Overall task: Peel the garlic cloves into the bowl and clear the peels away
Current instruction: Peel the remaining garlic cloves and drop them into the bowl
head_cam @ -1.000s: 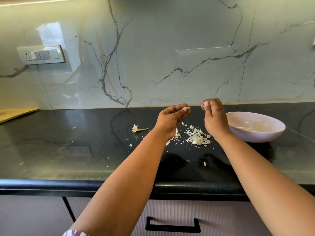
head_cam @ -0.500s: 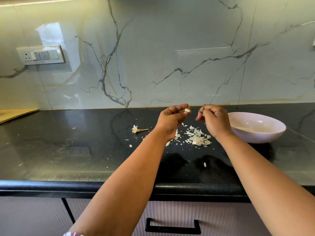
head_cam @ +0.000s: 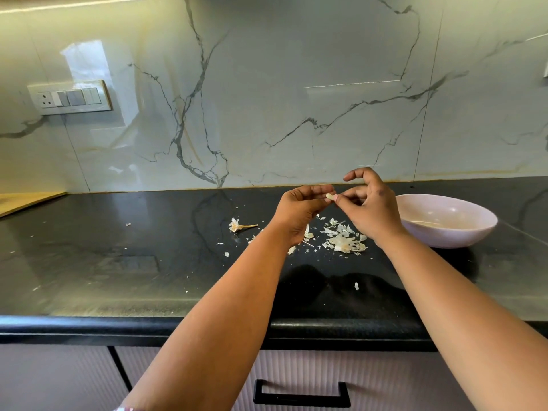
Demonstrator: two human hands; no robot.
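A small pale garlic clove is held above the black counter between both hands. My left hand pinches it at the fingertips. My right hand meets it from the right, thumb and a finger on the clove, index finger raised. A heap of papery garlic peels lies on the counter just below the hands. A pale pink bowl stands to the right of my right hand; its inside looks nearly bare.
A garlic stem with its root end lies left of the peels. Small peel flakes dot the counter toward its front edge. A marble backsplash with a switch plate rises behind. A drawer handle is below.
My right hand has moved left from near the bowl to meet the left hand at the clove, and its index finger has lifted. The left hand stayed nearly in place.
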